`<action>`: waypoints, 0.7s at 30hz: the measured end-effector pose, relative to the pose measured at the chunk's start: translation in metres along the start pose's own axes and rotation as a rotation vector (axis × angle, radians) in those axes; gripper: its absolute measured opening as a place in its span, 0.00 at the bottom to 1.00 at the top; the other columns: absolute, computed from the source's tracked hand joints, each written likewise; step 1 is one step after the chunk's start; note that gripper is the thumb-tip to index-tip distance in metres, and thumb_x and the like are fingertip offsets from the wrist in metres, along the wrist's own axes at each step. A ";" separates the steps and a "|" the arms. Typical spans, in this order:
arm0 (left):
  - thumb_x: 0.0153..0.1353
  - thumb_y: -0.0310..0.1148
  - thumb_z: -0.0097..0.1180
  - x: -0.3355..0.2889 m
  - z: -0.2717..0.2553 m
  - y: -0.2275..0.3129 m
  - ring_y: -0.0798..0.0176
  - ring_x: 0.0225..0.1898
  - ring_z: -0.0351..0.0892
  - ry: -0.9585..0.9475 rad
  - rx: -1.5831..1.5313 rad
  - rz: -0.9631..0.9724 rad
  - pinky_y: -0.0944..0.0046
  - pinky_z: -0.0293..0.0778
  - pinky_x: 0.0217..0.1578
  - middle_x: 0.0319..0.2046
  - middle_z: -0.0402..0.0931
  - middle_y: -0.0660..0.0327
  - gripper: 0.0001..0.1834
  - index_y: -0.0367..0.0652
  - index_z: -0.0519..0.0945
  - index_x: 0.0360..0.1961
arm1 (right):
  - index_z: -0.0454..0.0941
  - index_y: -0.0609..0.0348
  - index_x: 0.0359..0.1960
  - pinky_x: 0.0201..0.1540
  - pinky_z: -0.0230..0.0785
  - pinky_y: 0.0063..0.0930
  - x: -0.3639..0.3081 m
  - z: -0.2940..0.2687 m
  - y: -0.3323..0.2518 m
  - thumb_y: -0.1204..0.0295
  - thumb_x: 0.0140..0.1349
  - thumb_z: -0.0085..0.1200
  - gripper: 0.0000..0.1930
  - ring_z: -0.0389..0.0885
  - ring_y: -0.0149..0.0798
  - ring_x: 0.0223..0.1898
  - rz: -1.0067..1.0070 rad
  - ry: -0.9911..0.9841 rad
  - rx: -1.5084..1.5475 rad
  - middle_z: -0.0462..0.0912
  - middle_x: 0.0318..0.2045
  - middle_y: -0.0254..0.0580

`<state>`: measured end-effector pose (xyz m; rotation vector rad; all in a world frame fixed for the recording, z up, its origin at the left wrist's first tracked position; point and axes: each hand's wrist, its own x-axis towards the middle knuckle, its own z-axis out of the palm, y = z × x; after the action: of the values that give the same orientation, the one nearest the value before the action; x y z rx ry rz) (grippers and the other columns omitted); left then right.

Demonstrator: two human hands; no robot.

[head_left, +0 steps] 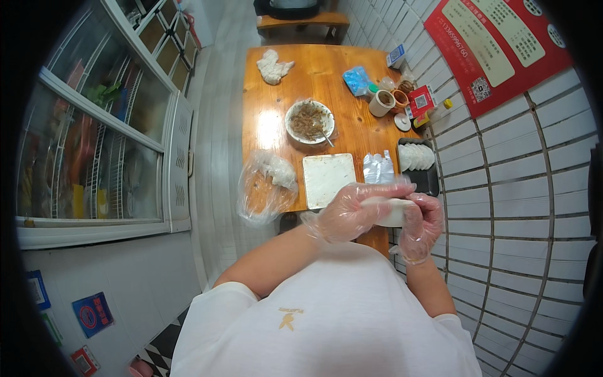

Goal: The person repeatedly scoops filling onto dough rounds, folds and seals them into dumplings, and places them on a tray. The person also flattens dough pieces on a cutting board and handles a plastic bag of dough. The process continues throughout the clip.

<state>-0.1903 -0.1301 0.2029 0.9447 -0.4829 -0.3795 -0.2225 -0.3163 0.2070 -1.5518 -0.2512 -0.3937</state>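
Both my hands wear clear plastic gloves and meet in front of my chest at the table's near right edge. Between them is a smooth, white dumpling wrapper (391, 215), partly covered by my fingers; whether it has filling inside I cannot tell. My left hand (347, 212) holds its left side, fingers stretched over the top. My right hand (422, 225) has its fingers curled on the right side. Just beyond, a black tray (429, 182) carries several white dumplings (416, 157). A white board (328, 179) with a floury surface lies left of my hands.
A bowl of brown filling (309, 122) with a spoon stands mid-table. Dough in a clear plastic bag (269, 188) lies at the left edge. Folded plastic gloves (378, 168), a blue packet (357, 81) and jars (381, 103) sit rightward, near the tiled wall (502, 195).
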 end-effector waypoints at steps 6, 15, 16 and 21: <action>0.65 0.34 0.62 -0.002 -0.005 -0.004 0.56 0.58 0.80 -0.103 0.580 0.234 0.61 0.74 0.58 0.63 0.74 0.48 0.34 0.38 0.66 0.71 | 0.79 0.63 0.42 0.39 0.77 0.26 0.010 -0.004 -0.014 0.76 0.65 0.63 0.07 0.85 0.35 0.34 -0.160 -0.244 -0.282 0.87 0.35 0.44; 0.71 0.33 0.55 -0.006 -0.002 -0.008 0.60 0.57 0.81 0.035 0.197 0.146 0.62 0.76 0.54 0.59 0.77 0.49 0.28 0.38 0.68 0.69 | 0.80 0.63 0.43 0.40 0.78 0.26 -0.002 0.009 -0.009 0.75 0.65 0.64 0.08 0.85 0.34 0.37 0.074 -0.085 -0.194 0.87 0.38 0.45; 0.70 0.33 0.57 -0.002 -0.002 -0.005 0.60 0.60 0.78 0.011 -0.024 0.122 0.62 0.74 0.57 0.63 0.73 0.49 0.32 0.39 0.63 0.72 | 0.80 0.62 0.43 0.41 0.78 0.26 -0.001 0.008 -0.009 0.75 0.65 0.64 0.09 0.85 0.34 0.37 0.080 -0.097 -0.228 0.87 0.37 0.45; 0.55 0.37 0.74 0.008 -0.010 0.018 0.60 0.67 0.70 -0.166 0.427 -0.192 0.60 0.69 0.63 0.69 0.67 0.51 0.51 0.45 0.59 0.76 | 0.80 0.62 0.46 0.45 0.76 0.28 0.010 -0.001 -0.020 0.71 0.67 0.62 0.10 0.84 0.34 0.40 0.079 -0.238 -0.256 0.86 0.39 0.42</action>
<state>-0.1763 -0.1171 0.2148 1.3856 -0.6419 -0.5438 -0.2211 -0.3173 0.2294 -1.8574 -0.3324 -0.1825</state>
